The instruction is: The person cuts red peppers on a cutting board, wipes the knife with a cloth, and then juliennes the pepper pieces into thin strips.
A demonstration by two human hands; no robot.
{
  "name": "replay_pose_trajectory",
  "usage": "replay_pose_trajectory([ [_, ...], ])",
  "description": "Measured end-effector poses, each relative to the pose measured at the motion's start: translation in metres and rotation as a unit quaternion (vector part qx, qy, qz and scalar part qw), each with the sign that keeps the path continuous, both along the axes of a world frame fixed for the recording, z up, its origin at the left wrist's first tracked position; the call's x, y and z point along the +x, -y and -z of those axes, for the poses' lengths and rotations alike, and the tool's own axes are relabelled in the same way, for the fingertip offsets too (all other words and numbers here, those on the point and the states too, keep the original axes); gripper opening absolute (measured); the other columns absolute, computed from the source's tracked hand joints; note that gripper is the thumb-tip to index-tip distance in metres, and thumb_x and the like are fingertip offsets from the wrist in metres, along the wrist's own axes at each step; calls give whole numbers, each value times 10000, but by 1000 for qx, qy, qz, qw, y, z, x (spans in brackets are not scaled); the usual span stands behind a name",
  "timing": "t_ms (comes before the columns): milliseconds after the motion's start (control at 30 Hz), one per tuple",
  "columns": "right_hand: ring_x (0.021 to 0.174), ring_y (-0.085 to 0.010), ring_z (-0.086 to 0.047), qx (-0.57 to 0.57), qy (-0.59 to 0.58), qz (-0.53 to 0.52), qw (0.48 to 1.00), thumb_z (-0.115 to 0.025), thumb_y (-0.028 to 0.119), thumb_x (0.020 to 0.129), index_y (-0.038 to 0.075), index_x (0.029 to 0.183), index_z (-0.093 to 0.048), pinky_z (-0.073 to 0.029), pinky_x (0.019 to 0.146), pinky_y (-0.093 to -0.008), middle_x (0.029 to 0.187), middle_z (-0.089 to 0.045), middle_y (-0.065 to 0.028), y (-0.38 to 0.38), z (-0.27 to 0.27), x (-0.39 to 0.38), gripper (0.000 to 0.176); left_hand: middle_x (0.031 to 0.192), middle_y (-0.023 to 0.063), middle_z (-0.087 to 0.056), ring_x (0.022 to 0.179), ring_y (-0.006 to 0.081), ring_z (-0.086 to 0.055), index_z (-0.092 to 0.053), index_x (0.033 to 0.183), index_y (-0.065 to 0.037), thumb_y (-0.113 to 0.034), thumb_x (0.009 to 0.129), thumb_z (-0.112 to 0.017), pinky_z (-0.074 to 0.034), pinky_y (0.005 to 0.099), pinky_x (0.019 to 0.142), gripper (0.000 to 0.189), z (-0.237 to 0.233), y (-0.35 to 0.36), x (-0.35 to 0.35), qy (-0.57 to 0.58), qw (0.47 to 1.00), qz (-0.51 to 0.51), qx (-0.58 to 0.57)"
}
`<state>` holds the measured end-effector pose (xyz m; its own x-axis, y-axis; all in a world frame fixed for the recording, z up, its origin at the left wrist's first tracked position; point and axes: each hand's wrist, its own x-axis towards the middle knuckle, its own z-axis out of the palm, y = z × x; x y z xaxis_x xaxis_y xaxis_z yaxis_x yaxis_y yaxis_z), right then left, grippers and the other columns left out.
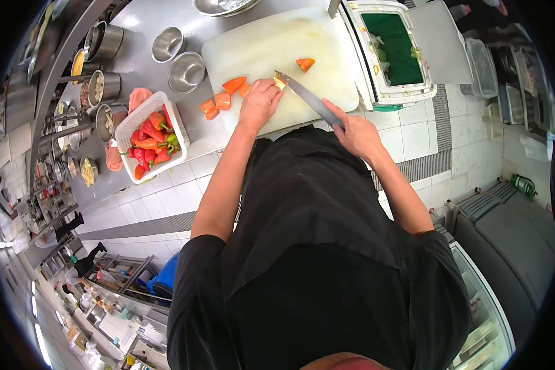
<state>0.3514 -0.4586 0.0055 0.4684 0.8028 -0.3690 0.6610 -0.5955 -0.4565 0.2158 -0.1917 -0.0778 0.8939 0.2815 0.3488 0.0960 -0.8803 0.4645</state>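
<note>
My right hand [356, 134] is wrapped round the handle of a large kitchen knife [312, 100]. Its broad blade slants up and left over the white cutting board [271, 37]. At the blade's tip, my left hand [260, 103] has its fingers closed on a piece of pepper [280, 81], pale and orange where it shows; the rest is hidden by the fingers. Left of that hand lie several cut orange-red pepper pieces [222, 100]. Another pepper piece [305, 65] sits apart, farther up the board beyond the knife.
A white plastic basket [180, 126] of whole red peppers [149, 143] stands left of the board. Two steel bowls [186, 72] are behind it, and several steel pots [105, 87] line the far left. A bin with a green liner [398, 52] adjoins the board's right side.
</note>
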Motion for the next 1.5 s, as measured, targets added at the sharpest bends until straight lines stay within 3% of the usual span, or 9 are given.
replay_pose_trajectory([
  [400, 776, -413, -730, 25, 32, -17, 999, -616, 193, 987, 429, 1628, -383, -593, 730, -534, 827, -741, -207, -33, 25, 14, 722, 1050, 92, -737, 1031, 312, -685, -751, 940, -35, -60, 872, -791, -574, 414, 891, 82, 1, -4, 2, 38, 995, -14, -87],
  [700, 786, -407, -734, 51, 17, -9, 999, -611, 197, 1000, 426, 1635, -372, -595, 740, -527, 848, -751, -182, -20, 28, 12, 716, 1053, 104, -749, 1005, 312, -702, -753, 936, -32, -33, 864, -790, -571, 414, 885, 81, 4, -11, 0, 42, 996, -1, -81],
  [1067, 762, -412, -714, 9, -4, -17, 1000, -614, 194, 1005, 418, 1647, -348, -586, 731, -523, 795, -724, -187, -37, 28, 10, 731, 1069, 90, -748, 1009, 303, -695, -772, 913, -52, -56, 845, -811, -560, 422, 903, 78, 11, -10, -10, 46, 996, -18, -72],
  [1233, 777, -417, -733, 2, -1, -42, 999, -611, 190, 996, 400, 1650, -348, -598, 731, -534, 846, -752, -190, -17, 27, 6, 735, 1069, 84, -741, 992, 298, -690, -777, 908, -56, -58, 845, -814, -559, 422, 897, 73, 14, -10, -18, 33, 996, -34, -72],
  [1333, 777, -422, -731, -16, 5, -49, 999, -615, 192, 992, 386, 1652, -349, -599, 733, -535, 837, -749, -193, -16, 23, 3, 737, 1033, 92, -714, 973, 306, -684, -763, 951, -49, -57, 847, -811, -566, 410, 854, 114, 6, -9, -18, 40, 995, -28, -88],
  [1400, 778, -424, -730, -17, -1, -48, 999, -619, 195, 990, 379, 1652, -353, -599, 735, -537, 833, -748, -196, -18, 21, 6, 736, 1012, 94, -704, 960, 312, -680, -769, 1016, -55, -77, 859, -812, -566, 416, 849, 164, 1, -5, -18, -6, 983, -78, -168],
  [1500, 780, -430, -727, -19, -30, -52, 998, -626, 206, 988, 375, 1651, -358, -598, 751, -543, 832, -746, -198, -16, 15, 10, 734, 999, 94, -698, 961, 314, -681, -774, 1076, -62, -91, 865, -810, -569, 427, 847, 216, -3, -10, -19, -68, 990, -47, -112],
])
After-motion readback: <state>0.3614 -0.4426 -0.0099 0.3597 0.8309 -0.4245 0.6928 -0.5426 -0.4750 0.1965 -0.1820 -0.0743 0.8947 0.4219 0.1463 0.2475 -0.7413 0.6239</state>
